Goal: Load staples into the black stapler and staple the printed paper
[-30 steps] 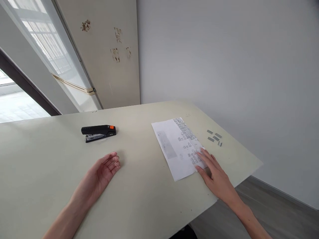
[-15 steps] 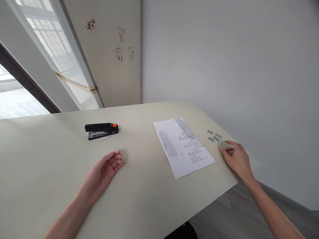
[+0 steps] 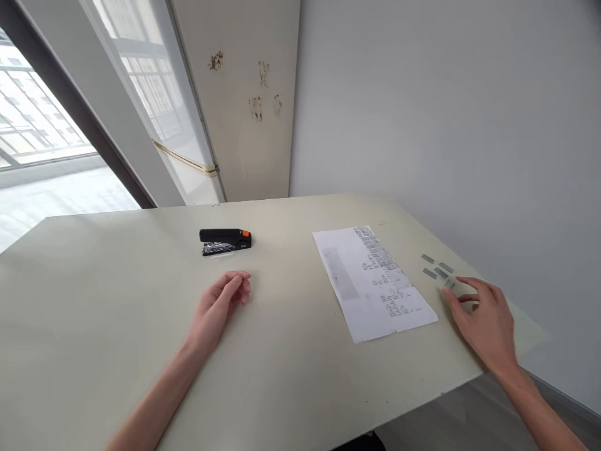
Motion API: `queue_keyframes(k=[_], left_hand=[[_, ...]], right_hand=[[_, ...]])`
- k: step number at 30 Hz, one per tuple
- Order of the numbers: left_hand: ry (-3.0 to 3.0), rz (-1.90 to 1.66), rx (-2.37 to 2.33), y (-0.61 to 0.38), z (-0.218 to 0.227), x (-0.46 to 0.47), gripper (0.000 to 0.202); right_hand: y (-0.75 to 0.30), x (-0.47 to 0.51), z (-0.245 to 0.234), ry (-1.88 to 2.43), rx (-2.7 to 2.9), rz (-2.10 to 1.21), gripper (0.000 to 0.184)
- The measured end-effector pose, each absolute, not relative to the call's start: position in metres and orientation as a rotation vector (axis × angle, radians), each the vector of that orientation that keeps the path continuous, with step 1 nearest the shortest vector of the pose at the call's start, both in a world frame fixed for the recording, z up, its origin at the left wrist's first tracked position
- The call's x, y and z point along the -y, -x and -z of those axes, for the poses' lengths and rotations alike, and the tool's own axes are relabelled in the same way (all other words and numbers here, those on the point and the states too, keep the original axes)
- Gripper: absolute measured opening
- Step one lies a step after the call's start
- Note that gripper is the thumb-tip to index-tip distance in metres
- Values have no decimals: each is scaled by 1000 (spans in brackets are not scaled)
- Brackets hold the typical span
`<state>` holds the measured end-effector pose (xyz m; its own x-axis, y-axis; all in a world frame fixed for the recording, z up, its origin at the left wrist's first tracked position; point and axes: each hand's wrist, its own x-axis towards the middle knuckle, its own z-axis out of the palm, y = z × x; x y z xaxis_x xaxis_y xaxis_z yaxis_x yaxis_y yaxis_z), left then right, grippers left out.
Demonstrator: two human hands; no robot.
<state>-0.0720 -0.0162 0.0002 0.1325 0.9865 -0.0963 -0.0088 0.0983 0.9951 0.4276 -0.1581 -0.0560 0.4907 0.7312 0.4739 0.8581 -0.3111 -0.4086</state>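
Observation:
My left hand (image 3: 220, 305) rests on the table with its fingers curled in and the thumb laid against them; nothing shows in it. Beyond it lies a black stapler (image 3: 226, 242) with an orange patch, its jaws apart. At the right side my right hand (image 3: 483, 316) reaches over the table, thumb and forefinger a little apart. A small grey staple strip (image 3: 449, 284) sits by its fingertips, blurred, seemingly touching the thumb. Several more staple strips (image 3: 441, 272) lie flat just beyond. Between my hands is a printed sheet of paper (image 3: 370, 282).
The pale table (image 3: 282, 369) has its near edge slanting across the lower right. A grey wall (image 3: 422, 106) rises along the right. At the back left stands a cabinet panel (image 3: 244, 150) with brown marks, beside a glossy door (image 3: 154, 94) and a window (image 3: 42, 125).
The view has swung left, so things sit further right. My left hand has rolled palm-down from showing its palm. The strip at my right fingertips looked more upright before and seems flatter now.

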Motion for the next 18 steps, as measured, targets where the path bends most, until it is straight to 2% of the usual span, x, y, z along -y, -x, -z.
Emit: queue_keyframes(k=[5, 8, 10, 12, 18], left_hand=[[-1615, -1263, -1705, 98, 0, -13, 25], [-1757, -1322, -1931, 124, 3, -44, 36], [-1824, -1188, -1970, 139, 6, -62, 48], [-1897, -1035, -1947, 149, 10, -75, 52], [-1989, -910, -1905, 152, 20, -95, 38]], right_hand=[[-378, 164, 43, 2074, 1414, 76, 49], [-358, 159, 41, 2009, 1494, -38, 44], [-352, 156, 44, 1988, 1516, -106, 43], [-350, 154, 48, 1988, 1536, -145, 43], [-353, 151, 56, 2003, 1580, -142, 43]])
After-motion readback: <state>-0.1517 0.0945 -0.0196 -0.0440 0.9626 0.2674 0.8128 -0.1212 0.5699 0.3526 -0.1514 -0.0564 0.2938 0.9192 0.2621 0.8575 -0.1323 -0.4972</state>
